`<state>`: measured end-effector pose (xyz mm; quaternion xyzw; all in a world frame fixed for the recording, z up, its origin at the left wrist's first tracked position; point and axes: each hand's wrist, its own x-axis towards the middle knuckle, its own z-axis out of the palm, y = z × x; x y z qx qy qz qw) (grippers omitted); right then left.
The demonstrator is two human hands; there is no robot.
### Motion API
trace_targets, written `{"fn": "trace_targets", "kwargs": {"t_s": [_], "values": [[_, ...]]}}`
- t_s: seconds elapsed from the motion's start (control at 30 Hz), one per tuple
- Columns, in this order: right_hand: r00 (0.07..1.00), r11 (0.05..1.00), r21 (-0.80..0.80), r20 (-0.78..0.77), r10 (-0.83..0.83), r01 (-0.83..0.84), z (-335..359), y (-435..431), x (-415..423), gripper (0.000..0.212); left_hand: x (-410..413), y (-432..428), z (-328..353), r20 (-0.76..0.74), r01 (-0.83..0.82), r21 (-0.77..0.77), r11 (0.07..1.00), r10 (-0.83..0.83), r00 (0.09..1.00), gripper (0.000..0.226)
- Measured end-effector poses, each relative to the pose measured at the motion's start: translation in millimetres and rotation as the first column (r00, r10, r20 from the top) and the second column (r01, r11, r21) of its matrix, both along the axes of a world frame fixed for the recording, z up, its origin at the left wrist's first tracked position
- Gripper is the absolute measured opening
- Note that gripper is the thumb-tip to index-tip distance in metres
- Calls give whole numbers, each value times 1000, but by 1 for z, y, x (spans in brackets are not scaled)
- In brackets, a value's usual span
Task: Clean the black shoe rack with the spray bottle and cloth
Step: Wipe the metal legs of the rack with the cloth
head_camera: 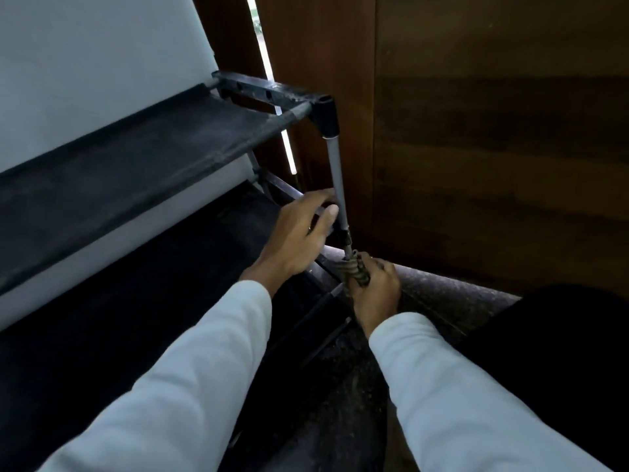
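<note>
The black shoe rack [112,165] runs along the white wall on the left, with dusty fabric shelves and a grey metal corner post [335,172]. My left hand [303,233] grips the second-tier side bar where it meets that post. Lower down, my right hand [372,284] holds a striped cloth [354,270] wrapped around the bottom part of the post. Both sleeves are white. No spray bottle is in view.
A brown wooden door or panel [476,148] stands close on the right of the rack. A bright gap [272,80] shows beside it. The floor [442,294] is dark speckled stone. My dark trouser leg [561,352] is at the lower right.
</note>
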<state>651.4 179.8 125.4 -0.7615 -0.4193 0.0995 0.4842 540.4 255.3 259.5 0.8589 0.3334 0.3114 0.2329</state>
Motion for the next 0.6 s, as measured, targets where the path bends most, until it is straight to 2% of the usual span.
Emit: {"fn": "trace_targets", "kwargs": {"t_s": [0.07, 0.13, 0.2, 0.33, 0.4, 0.6], "values": [[999, 997, -67, -8, 45, -45, -8, 1, 1, 37, 7, 3, -6, -54, 73, -79, 994, -77, 996, 34], [1000, 999, -37, -26, 16, -17, -12, 3, -1, 37, 9, 9, -12, -97, 106, -116, 988, -117, 988, 35], [999, 1000, 17, -50, -20, 21, -11, 4, -5, 39, 7, 13, -15, -69, 126, -164, 978, -139, 988, 35], [986, 952, 271, -122, -110, 140, 12, 8, -14, 41, 7, 14, -16, -30, 127, -172, 977, -134, 990, 37], [986, 910, 383, -99, -131, 159, 26, 11, -16, 41, 8, 12, -16, -7, 127, -193, 973, -131, 991, 37], [992, 856, 505, 6, -126, 106, 42, 12, -21, 44, 7, 10, -13, 76, 152, -277, 949, -136, 988, 37]]}}
